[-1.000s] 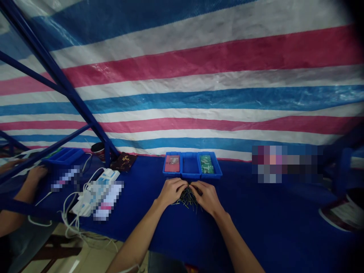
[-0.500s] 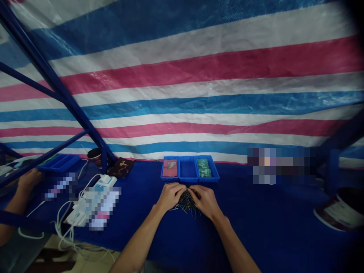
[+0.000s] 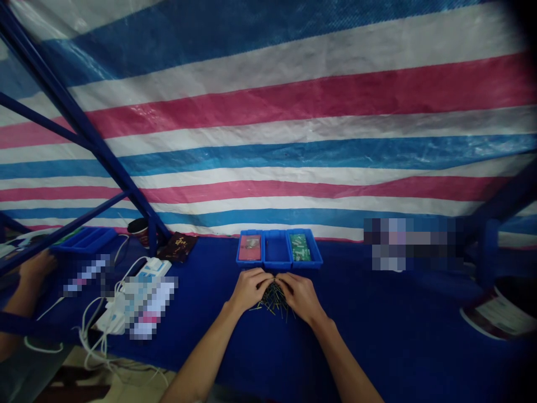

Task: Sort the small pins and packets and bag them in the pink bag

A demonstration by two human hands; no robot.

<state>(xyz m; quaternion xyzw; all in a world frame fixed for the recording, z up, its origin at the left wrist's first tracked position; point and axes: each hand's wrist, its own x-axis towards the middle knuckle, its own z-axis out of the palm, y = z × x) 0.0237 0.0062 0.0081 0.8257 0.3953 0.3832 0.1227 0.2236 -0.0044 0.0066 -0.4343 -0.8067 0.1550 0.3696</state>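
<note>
A loose pile of thin, dark and brass-coloured pieces like long screws or pins [image 3: 273, 299] lies on the blue table. Over its far side, my left hand [image 3: 252, 290] is closed in a pinch, with thumb and index fingertips together. Facing it from the right, my right hand [image 3: 297, 292] pinches too, its fingertips almost touching the left ones. Whatever sits between the fingertips is too small to make out. Just beyond the hands stands a blue three-part tray [image 3: 277, 263]. Its left part holds a pink block [image 3: 250, 252], and green circuit boards [image 3: 300, 249] lie in the right part.
To the left are a white power strip [image 3: 155, 270] with tangled cables, a dark packet [image 3: 179, 247] and a blue metal frame [image 3: 113, 174]. Another person's hand [image 3: 38, 264] is near a second blue tray [image 3: 90, 239]. A dark round tub [image 3: 505, 309] stands at the right.
Both hands stay over the pile, their fingertips slightly closer together. The other person's hand at the left has shifted a little left. The view has moved slightly.
</note>
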